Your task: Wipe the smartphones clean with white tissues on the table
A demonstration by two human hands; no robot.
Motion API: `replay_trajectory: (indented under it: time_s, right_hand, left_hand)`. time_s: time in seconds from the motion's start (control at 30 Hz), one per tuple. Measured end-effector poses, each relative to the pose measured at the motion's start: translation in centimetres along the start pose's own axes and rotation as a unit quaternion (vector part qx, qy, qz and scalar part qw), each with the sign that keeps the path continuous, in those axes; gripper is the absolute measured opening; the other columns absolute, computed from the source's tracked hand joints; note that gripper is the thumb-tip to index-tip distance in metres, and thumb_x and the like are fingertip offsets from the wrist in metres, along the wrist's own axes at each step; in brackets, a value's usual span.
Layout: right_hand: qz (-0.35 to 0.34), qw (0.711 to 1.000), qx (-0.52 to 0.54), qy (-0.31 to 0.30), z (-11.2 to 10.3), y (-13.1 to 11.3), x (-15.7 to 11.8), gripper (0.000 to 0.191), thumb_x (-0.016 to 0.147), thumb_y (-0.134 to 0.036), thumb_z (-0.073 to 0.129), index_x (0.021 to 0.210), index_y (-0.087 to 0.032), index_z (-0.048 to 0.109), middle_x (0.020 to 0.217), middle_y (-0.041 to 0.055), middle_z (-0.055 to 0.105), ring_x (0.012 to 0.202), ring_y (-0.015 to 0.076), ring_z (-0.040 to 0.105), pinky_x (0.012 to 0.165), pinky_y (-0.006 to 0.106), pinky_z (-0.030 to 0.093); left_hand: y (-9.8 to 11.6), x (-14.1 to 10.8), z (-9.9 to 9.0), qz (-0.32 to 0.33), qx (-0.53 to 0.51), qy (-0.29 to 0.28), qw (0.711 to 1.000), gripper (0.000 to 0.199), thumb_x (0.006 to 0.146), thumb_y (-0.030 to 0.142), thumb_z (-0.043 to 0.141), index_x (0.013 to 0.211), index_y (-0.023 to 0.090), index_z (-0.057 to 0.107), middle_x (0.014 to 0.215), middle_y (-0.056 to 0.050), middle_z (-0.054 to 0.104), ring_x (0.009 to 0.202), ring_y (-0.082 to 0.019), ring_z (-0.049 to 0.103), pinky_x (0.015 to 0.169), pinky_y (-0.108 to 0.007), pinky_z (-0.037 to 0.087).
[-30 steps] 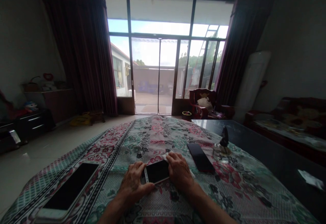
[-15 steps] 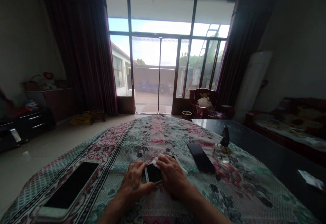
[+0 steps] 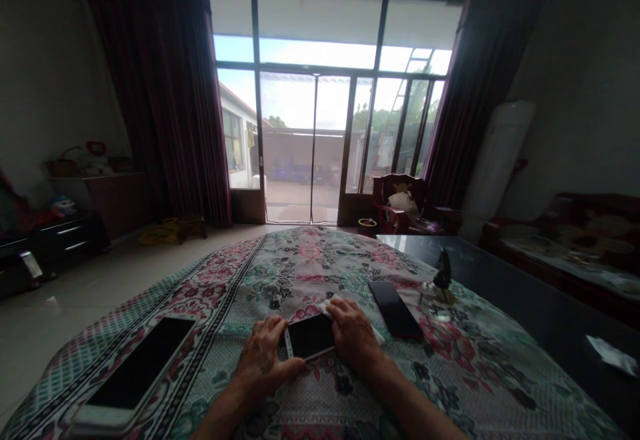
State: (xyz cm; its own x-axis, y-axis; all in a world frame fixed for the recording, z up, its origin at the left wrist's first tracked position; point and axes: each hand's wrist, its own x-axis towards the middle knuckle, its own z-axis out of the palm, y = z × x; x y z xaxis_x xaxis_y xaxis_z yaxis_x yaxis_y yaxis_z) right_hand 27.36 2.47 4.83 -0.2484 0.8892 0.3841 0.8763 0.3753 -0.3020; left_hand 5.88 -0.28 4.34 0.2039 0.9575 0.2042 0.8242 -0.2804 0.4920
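A phone with a white frame and dark screen [image 3: 310,337] lies on the flowered tablecloth [image 3: 300,273] between my hands. My left hand [image 3: 265,350] grips its left end, thumb along the near edge and fingers at the far side. Over the phone's right end, my right hand [image 3: 354,335] presses a white tissue [image 3: 326,306], which sticks out past the fingertips and beside the palm. A larger white phone [image 3: 137,370] lies at the left. To the right of my hands rests a black phone [image 3: 395,309].
A small dark figurine on a clear base [image 3: 442,277] stands at the right of the cloth. Beyond it is a glossy black tabletop [image 3: 510,300] with a crumpled white piece [image 3: 613,355]. A wooden chair [image 3: 400,203] stands near the glass doors.
My right hand has slid to the right with the white tissue, uncovering more of the phone's screen. My left hand has stayed in place on the phone.
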Motion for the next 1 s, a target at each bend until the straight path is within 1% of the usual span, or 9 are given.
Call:
replay_trajectory:
  time_s: [0.13,0.23,0.37,0.47,0.67,0.77,0.87,1.0]
  right_hand:
    - [-0.042,0.999,0.014,-0.020,0.1,-1.2,-0.5,0.043,0.081,-0.011,0.042,0.117,-0.023,0.062,0.127,0.0034,0.059,0.120,0.0190,0.048,0.109,0.031,0.027]
    - [-0.079,0.996,0.035,-0.028,0.0,-2.1,-0.9,0.043,0.081,-0.011,0.043,0.118,-0.024,0.061,0.129,0.0023,0.057,0.122,0.0185,0.047,0.110,0.031,0.026]
    - [-0.099,0.993,0.060,-0.029,0.1,-2.4,-1.0,0.041,0.082,-0.012,0.043,0.117,-0.023,0.062,0.129,0.0026,0.057,0.123,0.0187,0.046,0.110,0.031,0.025]
    - [-0.089,0.994,0.062,-0.027,0.1,-2.1,-0.8,0.042,0.081,-0.011,0.043,0.116,-0.023,0.062,0.127,0.0027,0.059,0.122,0.0184,0.047,0.109,0.031,0.027]
    - [-0.019,0.999,0.039,-0.018,-0.1,-0.5,-0.1,0.042,0.081,-0.011,0.042,0.115,-0.020,0.065,0.125,0.0046,0.061,0.119,0.0196,0.049,0.109,0.031,0.028]
    - [0.004,0.999,0.032,-0.008,-0.3,0.2,0.1,0.042,0.080,-0.010,0.042,0.115,-0.018,0.065,0.124,0.0057,0.061,0.118,0.0200,0.049,0.107,0.030,0.030]
    - [0.010,0.999,0.031,-0.002,-0.3,0.5,0.2,0.042,0.080,-0.009,0.043,0.115,-0.017,0.065,0.124,0.0063,0.061,0.118,0.0199,0.049,0.106,0.029,0.030]
    - [-0.001,1.000,0.028,0.004,-0.2,0.3,-0.1,0.037,0.084,-0.013,0.044,0.113,-0.019,0.066,0.123,0.0061,0.061,0.116,0.0206,0.049,0.106,0.030,0.031]
  left_hand:
    - [0.0,0.0,0.0,0.002,0.002,0.005,1.000,0.064,0.064,0.043,0.068,0.120,0.013,0.058,0.129,-0.013,0.056,0.121,-0.030,0.047,0.104,-0.037,0.035]
    - [-0.1,0.0,0.1,0.007,0.006,0.005,1.000,0.062,0.064,0.043,0.067,0.120,0.016,0.059,0.128,-0.011,0.057,0.120,-0.029,0.048,0.103,-0.037,0.037]
    - [-0.1,0.1,0.1,0.006,0.010,0.002,1.000,0.060,0.064,0.041,0.067,0.117,0.015,0.059,0.126,-0.012,0.058,0.118,-0.029,0.049,0.102,-0.037,0.038]
    - [0.0,0.1,0.1,0.002,0.009,0.004,1.000,0.061,0.064,0.040,0.066,0.119,0.014,0.058,0.129,-0.012,0.057,0.119,-0.030,0.048,0.103,-0.038,0.037]
    - [-0.2,0.1,0.3,-0.005,0.008,0.000,1.000,0.064,0.064,0.044,0.065,0.122,0.017,0.058,0.132,-0.011,0.055,0.123,-0.030,0.045,0.105,-0.038,0.035]
    - [-0.5,0.1,0.4,-0.007,0.016,-0.001,1.000,0.067,0.064,0.045,0.065,0.124,0.014,0.057,0.133,-0.012,0.054,0.125,-0.030,0.044,0.106,-0.037,0.033]
    - [-0.7,0.2,0.6,-0.002,0.020,0.001,1.000,0.069,0.065,0.046,0.065,0.124,0.011,0.056,0.132,-0.013,0.054,0.124,-0.030,0.044,0.106,-0.036,0.034]
    - [-0.7,0.1,0.7,-0.002,0.019,0.008,1.000,0.068,0.065,0.044,0.066,0.124,0.011,0.056,0.133,-0.014,0.054,0.124,-0.030,0.044,0.106,-0.037,0.034]
